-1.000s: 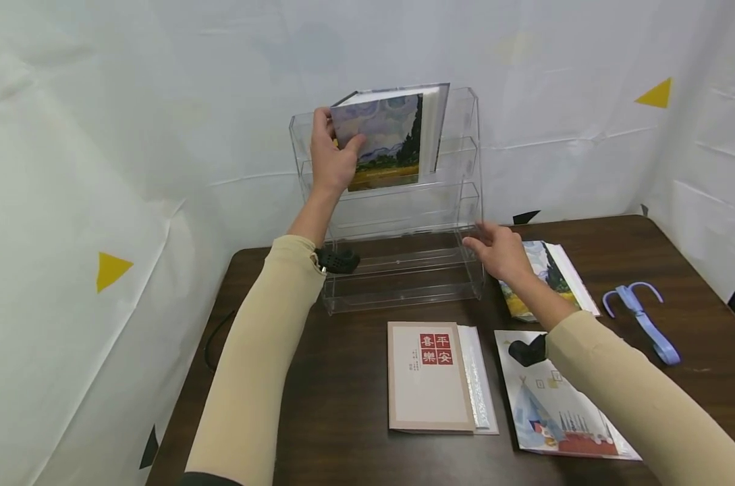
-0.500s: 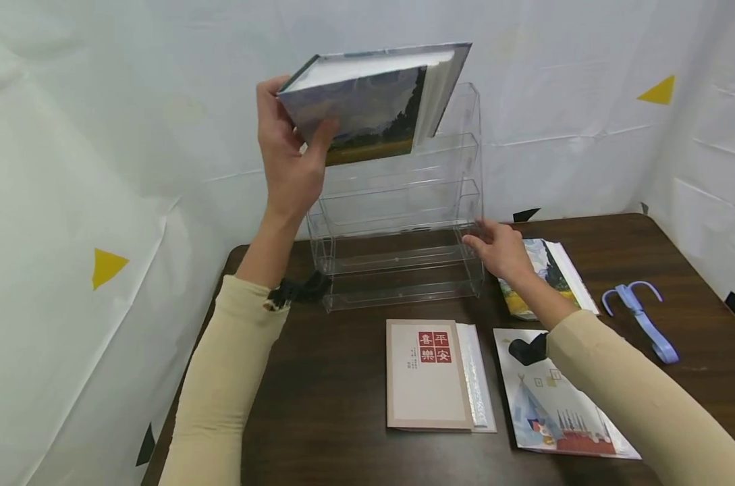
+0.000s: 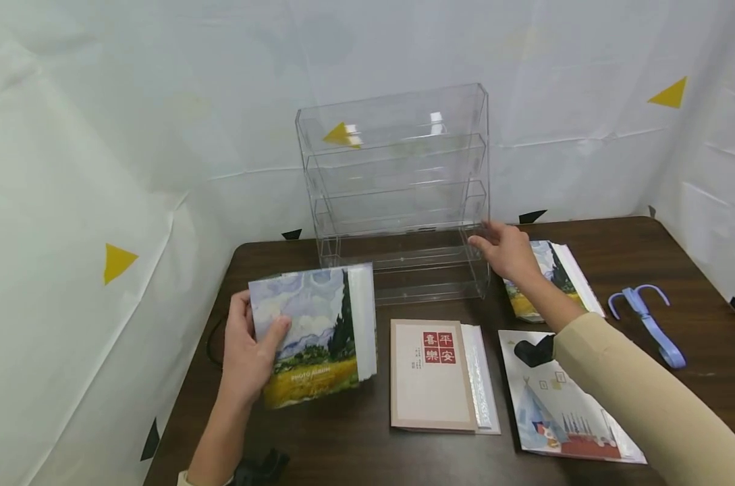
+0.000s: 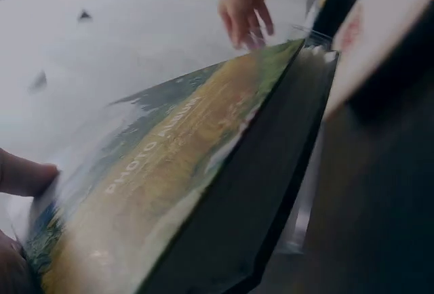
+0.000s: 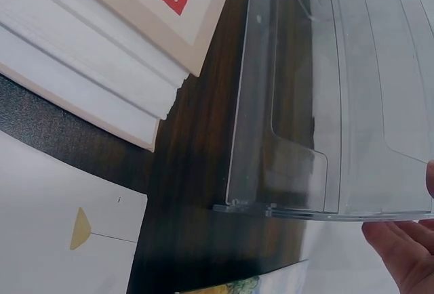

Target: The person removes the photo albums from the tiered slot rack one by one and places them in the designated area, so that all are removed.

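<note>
My left hand (image 3: 246,354) grips a photo album (image 3: 309,337) by its left edge, thumb across the painted landscape cover and fingers behind. The album is tilted above the left part of the table, its white pages fanned at the right; in the left wrist view the "PHOTO ALBUM" lettering (image 4: 152,145) shows. A clear tiered acrylic rack (image 3: 397,142) stands at the table's back, its tiers holding nothing. With thumb and fingers on either side, my right hand (image 3: 508,253) pinches the rack's right side panel (image 5: 319,214).
A beige album with red characters (image 3: 432,378) lies in front of the rack. To its right is a white album with a tent picture (image 3: 555,405), partly under my right sleeve. Behind lie a second landscape album (image 3: 561,277) and a blue bow-shaped hook (image 3: 643,314).
My left hand has lifted the photo album up off the rack's top tier, then brought it down and left over the table. The right hand stays at the rack's side.
</note>
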Demonstrator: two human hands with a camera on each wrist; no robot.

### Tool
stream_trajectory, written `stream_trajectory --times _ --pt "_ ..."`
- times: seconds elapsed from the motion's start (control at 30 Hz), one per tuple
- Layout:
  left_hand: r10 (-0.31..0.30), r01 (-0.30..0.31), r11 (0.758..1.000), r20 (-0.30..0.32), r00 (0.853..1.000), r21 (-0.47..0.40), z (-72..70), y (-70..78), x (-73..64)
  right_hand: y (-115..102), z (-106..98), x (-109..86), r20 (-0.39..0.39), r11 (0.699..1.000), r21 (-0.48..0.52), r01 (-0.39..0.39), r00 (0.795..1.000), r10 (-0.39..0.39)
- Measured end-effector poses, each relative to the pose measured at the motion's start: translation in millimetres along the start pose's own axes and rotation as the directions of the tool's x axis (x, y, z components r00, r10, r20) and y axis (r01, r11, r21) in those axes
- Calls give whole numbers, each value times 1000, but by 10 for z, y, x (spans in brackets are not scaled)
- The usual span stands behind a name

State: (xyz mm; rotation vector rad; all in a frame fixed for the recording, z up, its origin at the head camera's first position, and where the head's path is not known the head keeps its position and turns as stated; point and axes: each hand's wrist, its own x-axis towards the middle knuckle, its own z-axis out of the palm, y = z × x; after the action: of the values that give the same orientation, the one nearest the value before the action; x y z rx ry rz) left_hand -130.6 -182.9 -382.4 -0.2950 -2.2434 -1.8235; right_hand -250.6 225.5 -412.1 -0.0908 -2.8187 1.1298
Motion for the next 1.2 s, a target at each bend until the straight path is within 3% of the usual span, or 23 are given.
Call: stream_trajectory --times 0.07,0.17,0.3,0.43,0.53,0.63,0.8,0.97,1.2 --pt "-162 162 986 -12 987 43 -41 -230 -112 5 -12 1 -1 1000 -1 7 1000 -7" --pt "-349 349 935 -10 937 64 -63 -534 -214 15 -26 -5 -2 1000 -7 2 1000 -2" --pt "-475 473 878 4 880 75 -47 -864 -276 30 -41 -4 1 1000 -8 -5 1000 5" --pt "-529 526 844 -1 849 103 -49 -1093 -284 37 -39 4 -5 1000 -2 2 1000 -2" --pt "-535 531 834 -11 845 151 -60 -1212 -267 44 -32 9 -3 1000 3 -6 1000 6" --pt "-514 508 829 -39 857 235 -63 -1267 -249 46 -30 7 3 1000 5 -12 1000 12" --pt "-491 482 791 -80 867 377 -56 -1254 -230 46 -33 12 -12 1000 5 3 1000 -3" --pt "-476 472 769 -107 873 431 -48 -1271 -261 37 -19 12 -4 1000 3 -9 1000 9" --pt "-428 445 766 -149 891 463 -52 -1248 -276 31 2 16 -1 1000 -7 -2 1000 2"
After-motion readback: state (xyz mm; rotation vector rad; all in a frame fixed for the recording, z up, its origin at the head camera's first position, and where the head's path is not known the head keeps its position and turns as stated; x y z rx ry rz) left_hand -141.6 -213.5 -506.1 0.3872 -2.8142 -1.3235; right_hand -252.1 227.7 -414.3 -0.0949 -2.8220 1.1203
